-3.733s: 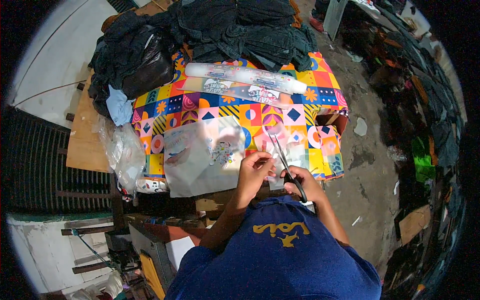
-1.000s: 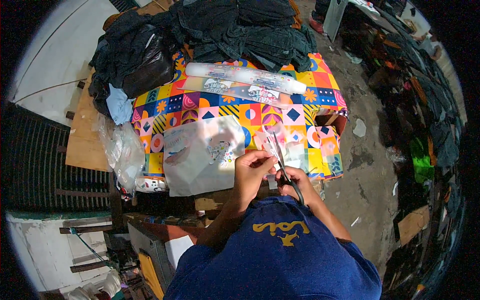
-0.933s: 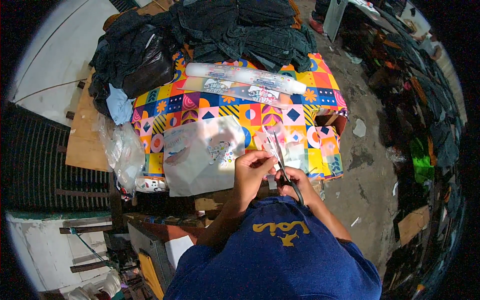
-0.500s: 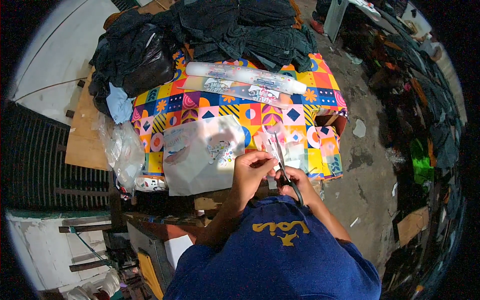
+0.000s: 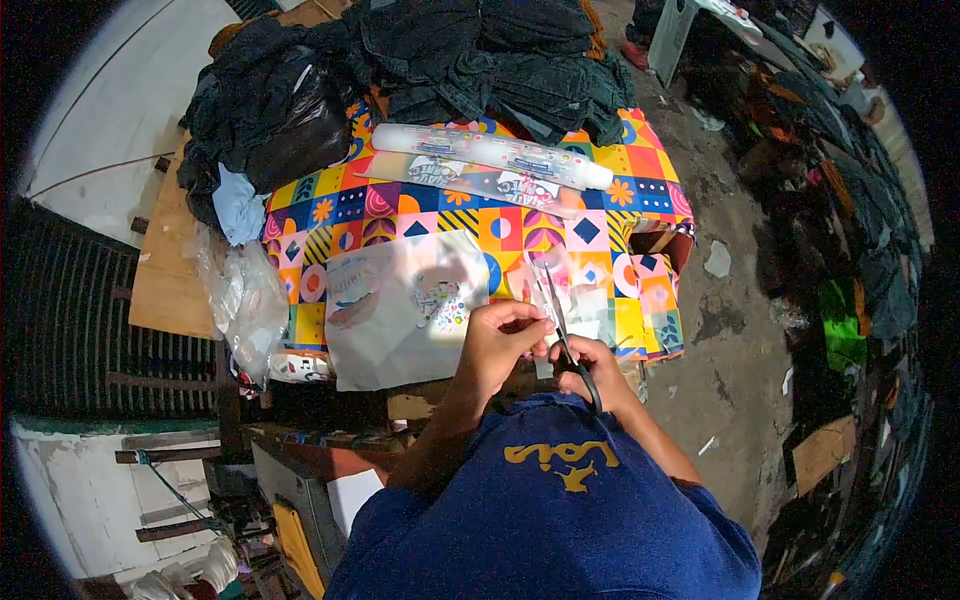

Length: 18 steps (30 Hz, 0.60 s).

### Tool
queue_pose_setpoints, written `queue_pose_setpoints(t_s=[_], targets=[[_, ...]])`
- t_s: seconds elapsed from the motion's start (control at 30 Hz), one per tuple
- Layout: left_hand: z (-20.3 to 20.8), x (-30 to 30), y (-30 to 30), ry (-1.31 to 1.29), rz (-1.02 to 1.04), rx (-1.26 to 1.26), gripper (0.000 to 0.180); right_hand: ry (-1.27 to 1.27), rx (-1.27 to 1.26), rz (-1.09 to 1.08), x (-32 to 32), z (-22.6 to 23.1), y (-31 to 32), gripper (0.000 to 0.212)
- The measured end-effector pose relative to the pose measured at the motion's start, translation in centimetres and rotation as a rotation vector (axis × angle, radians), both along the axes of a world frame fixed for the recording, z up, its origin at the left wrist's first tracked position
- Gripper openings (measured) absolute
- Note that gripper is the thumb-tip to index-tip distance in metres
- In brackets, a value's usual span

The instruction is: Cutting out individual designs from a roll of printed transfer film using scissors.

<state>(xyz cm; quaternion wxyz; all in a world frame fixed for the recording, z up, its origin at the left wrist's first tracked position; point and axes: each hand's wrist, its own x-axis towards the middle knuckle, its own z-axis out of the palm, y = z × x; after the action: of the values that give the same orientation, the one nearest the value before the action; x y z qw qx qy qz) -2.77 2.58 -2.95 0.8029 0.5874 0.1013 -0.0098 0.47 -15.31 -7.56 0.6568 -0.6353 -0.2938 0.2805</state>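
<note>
Black-handled scissors are gripped in my right hand, their blades pointing away from me over the table's near edge. Just left of them, my left hand pinches the near end of a clear printed film piece, thumb against fingertips. The blades lie along this film; whether they bite into it I cannot tell. To the left of my hands lies a whitish sheet with printed transfer designs on it. A roll of printed clear film rests farther back, partly unrolled toward me.
A colourful patterned cloth covers the table. Dark garments are heaped along its far side, with a black plastic bag at left. Crumpled clear plastic hangs at the left edge. Piled fabric lines the right, beyond the concrete floor.
The scissors' blades have tilted slightly to the left, with a small shift of my right hand. My left hand stays nearly in place, still pinching the film.
</note>
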Motion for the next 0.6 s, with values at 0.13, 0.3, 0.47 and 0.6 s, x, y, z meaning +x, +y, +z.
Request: queue_pose_setpoints(t_s=[0.13, 0.3, 0.47, 0.6], targets=[[-0.29, 0.10, -0.31, 0.001, 0.024, -0.018, 0.011, 0.144, 0.069, 0.010, -0.18, 0.17, 0.29, 0.040], [-0.15, 0.03, -0.61, 0.043, 0.037, -0.036, 0.012, 0.146, 0.047, -0.009, -0.30, -0.18, 0.24, 0.035], [-0.06, -0.05, -0.74, 0.051, 0.035, -0.083, 0.012, 0.059, 0.025, -0.041, -0.20, -0.33, 0.20, 0.039], [0.05, -0.16, -0.53, 0.058, 0.009, -0.048, 0.013, 0.012, 0.055, -0.054, -0.06, 0.10, 0.25, 0.044]])
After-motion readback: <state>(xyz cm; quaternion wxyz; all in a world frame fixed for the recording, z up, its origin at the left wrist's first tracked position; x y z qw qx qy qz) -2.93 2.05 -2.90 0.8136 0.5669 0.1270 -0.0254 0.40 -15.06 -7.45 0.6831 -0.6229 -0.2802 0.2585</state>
